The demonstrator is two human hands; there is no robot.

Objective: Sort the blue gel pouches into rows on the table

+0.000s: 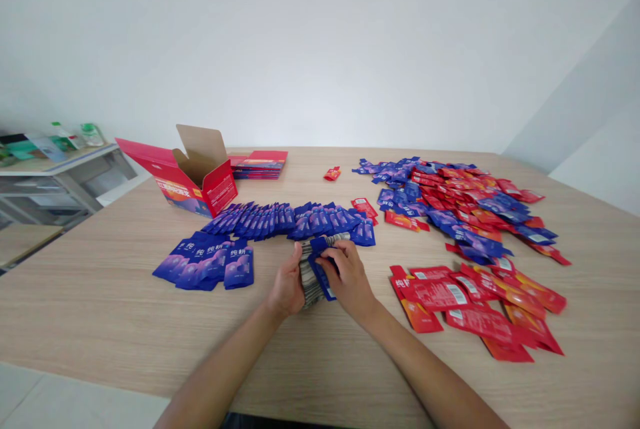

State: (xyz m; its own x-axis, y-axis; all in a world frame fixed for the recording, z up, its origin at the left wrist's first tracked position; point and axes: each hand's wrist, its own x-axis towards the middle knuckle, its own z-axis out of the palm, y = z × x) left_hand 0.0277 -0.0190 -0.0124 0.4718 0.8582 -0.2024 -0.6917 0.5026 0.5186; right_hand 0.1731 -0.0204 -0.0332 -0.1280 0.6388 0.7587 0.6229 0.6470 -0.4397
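Two hands and a blue packet
The right hand pinches it against a grey stripy bundle that the left hand grips. More blue packets lie past the fingertips.

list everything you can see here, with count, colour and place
open box: 1, red and blue, left
flat cartons: several stacked, red and blue, beside box
lone sachet: 1, red, far centre
sachet row: many, blue, centre
small sachet group: few, red, row's right end
sachet cluster: several, blue, left front
mixed pile: many, blue and red, far right
sachet heap: around ten, red, near right
striped stack: 1, grey, front centre
held sachet: 1, blue, against stack
table: 1, light wood, beneath
shelf unit: 1, pale, far left, blurred items on top
wall: white, behind
left grip: 1, bare, on stack
right grip: 1, bare, on held sachet
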